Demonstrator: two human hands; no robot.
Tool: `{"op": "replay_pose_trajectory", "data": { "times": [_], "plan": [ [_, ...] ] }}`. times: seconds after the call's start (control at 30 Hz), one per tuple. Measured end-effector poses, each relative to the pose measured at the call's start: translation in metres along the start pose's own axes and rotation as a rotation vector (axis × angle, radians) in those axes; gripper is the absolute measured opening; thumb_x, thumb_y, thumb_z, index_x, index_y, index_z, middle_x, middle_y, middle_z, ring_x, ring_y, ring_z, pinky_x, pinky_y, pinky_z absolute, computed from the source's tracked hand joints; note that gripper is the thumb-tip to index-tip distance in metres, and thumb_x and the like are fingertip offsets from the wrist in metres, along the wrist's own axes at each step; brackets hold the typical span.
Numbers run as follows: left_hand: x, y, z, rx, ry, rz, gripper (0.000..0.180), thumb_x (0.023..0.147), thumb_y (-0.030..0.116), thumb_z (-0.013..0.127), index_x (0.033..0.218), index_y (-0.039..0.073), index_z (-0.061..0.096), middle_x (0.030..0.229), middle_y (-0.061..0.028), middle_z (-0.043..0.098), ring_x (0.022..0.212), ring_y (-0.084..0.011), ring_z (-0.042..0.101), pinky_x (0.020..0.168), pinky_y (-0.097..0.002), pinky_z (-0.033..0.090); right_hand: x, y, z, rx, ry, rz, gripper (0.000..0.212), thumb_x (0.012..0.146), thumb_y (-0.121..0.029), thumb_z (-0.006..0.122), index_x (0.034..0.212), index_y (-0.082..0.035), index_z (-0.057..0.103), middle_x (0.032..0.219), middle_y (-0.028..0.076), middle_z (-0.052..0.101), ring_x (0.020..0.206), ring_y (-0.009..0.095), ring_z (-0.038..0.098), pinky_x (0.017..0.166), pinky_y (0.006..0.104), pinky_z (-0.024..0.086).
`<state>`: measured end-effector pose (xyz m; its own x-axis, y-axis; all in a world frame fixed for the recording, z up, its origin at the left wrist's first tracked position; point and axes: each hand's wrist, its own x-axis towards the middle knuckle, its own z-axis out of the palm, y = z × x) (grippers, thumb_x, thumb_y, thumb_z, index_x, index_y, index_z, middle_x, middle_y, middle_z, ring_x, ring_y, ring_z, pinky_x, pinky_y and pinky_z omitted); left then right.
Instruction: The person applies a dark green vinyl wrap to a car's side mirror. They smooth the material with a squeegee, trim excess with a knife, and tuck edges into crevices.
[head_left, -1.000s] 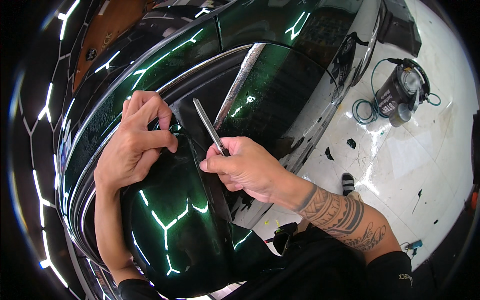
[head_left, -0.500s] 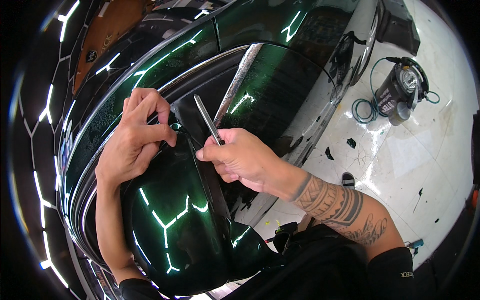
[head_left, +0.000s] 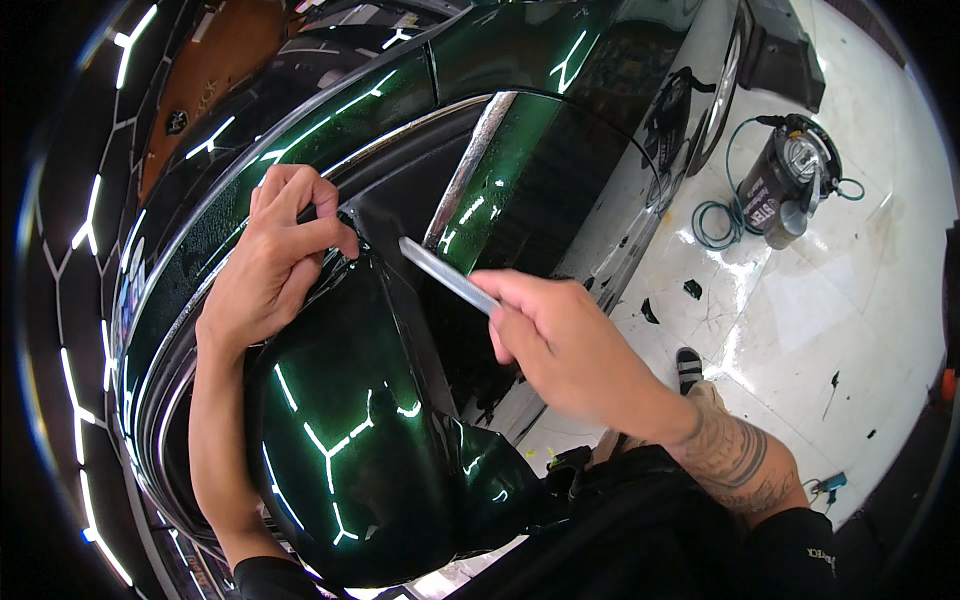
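Observation:
A glossy dark green side mirror (head_left: 335,430) of a car sits low in the middle of the view, with a loose flap of film (head_left: 495,470) hanging off its near right side. At the mirror's upper end my left hand (head_left: 268,265) pinches the film edge between thumb and fingers. Gripped in my right hand (head_left: 580,345) is a slim silver cutter knife (head_left: 448,274). Its tip points up and left, over the black panel beside the mirror, apart from the film. Whether a blade is out, I cannot tell.
Wet green bodywork (head_left: 455,55) and a chrome trim strip (head_left: 468,172) lie beyond my hands. On the pale tiled floor (head_left: 780,330) to the right stand a black tank (head_left: 780,185) with a coiled teal hose (head_left: 718,228) and scattered dark film scraps (head_left: 692,289).
My right hand has drawn back to the right and toward me, and the knife now lies more level. My left hand keeps its pinch, shifted slightly upward.

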<state>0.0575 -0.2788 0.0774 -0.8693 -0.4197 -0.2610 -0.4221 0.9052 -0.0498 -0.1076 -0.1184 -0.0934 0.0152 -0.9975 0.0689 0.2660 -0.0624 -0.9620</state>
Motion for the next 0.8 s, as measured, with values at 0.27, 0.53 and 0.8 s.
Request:
{"op": "replay_pose_trajectory", "data": {
  "times": [0.27,0.53,0.8],
  "plan": [
    [0.002,0.003,0.001,0.009,0.036,0.05,0.024,0.067,-0.005,0.053,0.086,0.003,0.065,0.101,-0.0117,0.046,0.107,-0.0313,0.045,0.1,-0.0401,0.037,-0.027,-0.018,0.013,-0.04,0.014,-0.049,0.035,0.097,-0.002,0.05,0.131,0.008,0.05,0.078,0.011,0.063,0.064,0.019,0.059,0.063,0.0337,0.047],
    [0.003,0.005,0.004,-0.021,0.012,0.094,0.028,0.065,-0.005,0.054,0.088,0.003,0.067,0.1,-0.0106,0.047,0.106,-0.0306,0.046,0.099,-0.0402,0.038,-0.024,-0.018,0.012,0.014,0.087,0.035,0.029,0.1,-0.004,0.051,0.127,0.006,0.057,0.082,0.008,0.067,0.065,0.013,0.059,0.061,0.0285,0.047],
    [0.003,0.007,0.004,-0.038,-0.044,0.095,0.032,0.063,-0.004,0.056,0.087,0.006,0.074,0.103,-0.0094,0.049,0.112,-0.0313,0.047,0.101,-0.044,0.04,-0.028,-0.004,0.015,0.014,0.165,0.075,0.015,0.101,-0.01,0.057,0.101,0.003,0.064,0.067,0.003,0.063,0.058,0.007,0.056,0.054,0.026,0.044]
  ]
}}
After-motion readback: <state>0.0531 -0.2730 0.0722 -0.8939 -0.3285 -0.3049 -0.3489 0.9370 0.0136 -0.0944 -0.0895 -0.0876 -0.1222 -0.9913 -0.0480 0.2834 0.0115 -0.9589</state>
